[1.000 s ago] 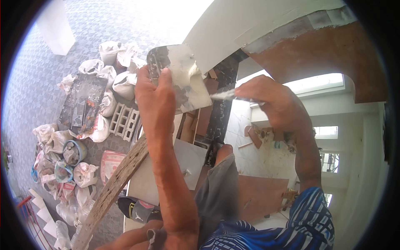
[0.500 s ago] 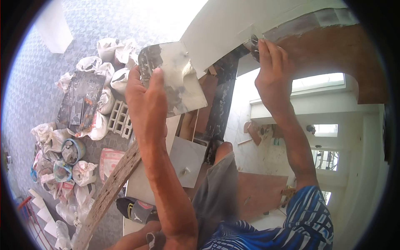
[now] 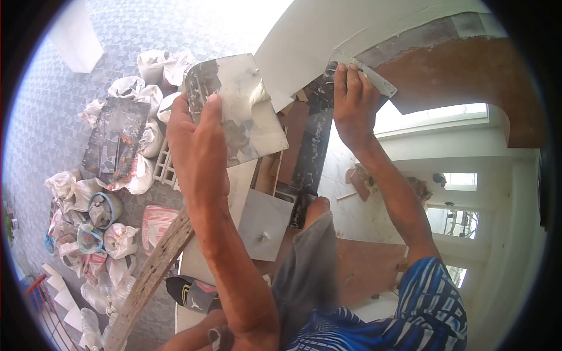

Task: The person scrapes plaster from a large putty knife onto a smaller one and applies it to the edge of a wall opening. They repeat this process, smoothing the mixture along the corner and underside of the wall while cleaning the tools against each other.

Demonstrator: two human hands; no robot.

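My left hand (image 3: 199, 152) is closed on the left edge of a flat, smeared putty board (image 3: 243, 131), its thumb lying over the face. A thick lump of white putty (image 3: 259, 98) clings near the board's right side. In my right hand (image 3: 356, 111) is a putty knife (image 3: 379, 83), fingers pressed on its dark upper part. Its wide blade lies against the border between a white surface (image 3: 310, 44) and a brown panel (image 3: 468, 67). A greyish strip (image 3: 421, 42) runs along that border. The knife's handle is mostly hidden by my fingers.
A rough timber post (image 3: 155, 272) slants up at lower left. Filled sacks (image 3: 120, 240), a bucket (image 3: 105, 210) and a dirty dark board (image 3: 120, 137) lie on the paved ground below. A cap (image 3: 193, 292) rests beside my leg.
My right hand has moved left and slightly down along the border with the putty knife, and more of the blade shows. My left hand and the putty board have shifted slightly left.
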